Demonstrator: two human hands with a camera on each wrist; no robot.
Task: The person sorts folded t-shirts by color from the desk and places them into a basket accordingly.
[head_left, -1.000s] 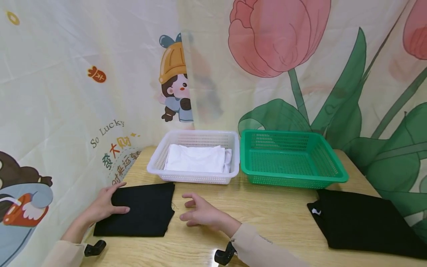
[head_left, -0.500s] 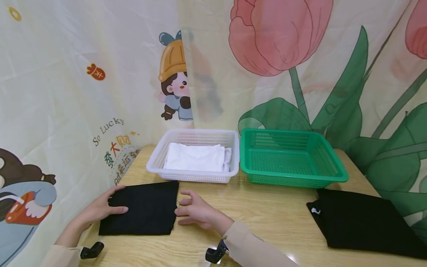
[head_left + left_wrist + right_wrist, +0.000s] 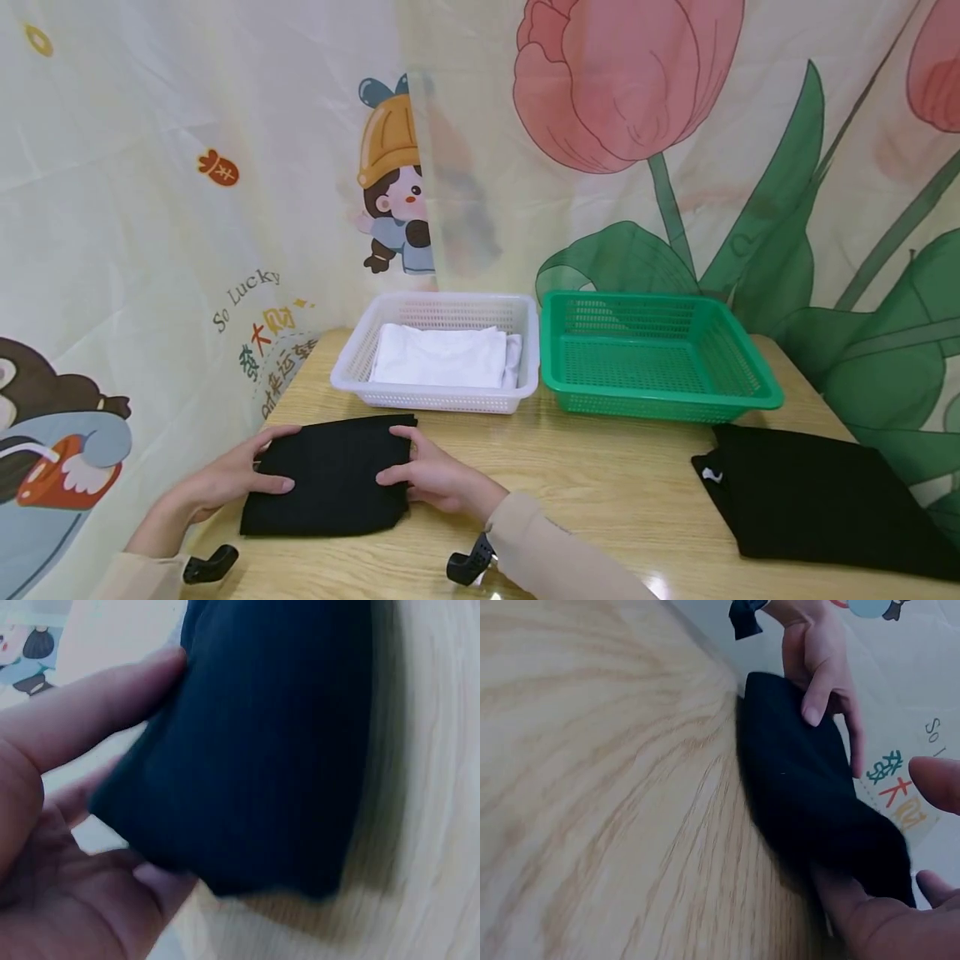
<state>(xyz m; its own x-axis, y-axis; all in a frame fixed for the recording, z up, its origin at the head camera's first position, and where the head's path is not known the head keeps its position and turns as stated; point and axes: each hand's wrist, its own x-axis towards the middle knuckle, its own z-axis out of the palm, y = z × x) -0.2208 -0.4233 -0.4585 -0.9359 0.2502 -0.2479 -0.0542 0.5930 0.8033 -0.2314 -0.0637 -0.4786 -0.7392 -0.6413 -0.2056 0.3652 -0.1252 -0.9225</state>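
Blk cloth [image 3: 333, 475] shifted R, hands [image 3: 446, 477] gripping (both)

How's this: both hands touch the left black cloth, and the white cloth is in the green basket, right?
Not quite: the white cloth is in the white basket, not the green one, as the head view shows. The left hand and right hand do touch the left black cloth.

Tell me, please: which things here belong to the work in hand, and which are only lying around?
In the work:
black cloth, one hand at each end
left hand
right hand

Lying around, I would judge (no hand touches them, though some may serve later):
second black cloth, at the right
white basket with white cloth inside
green basket
printed curtain, only background
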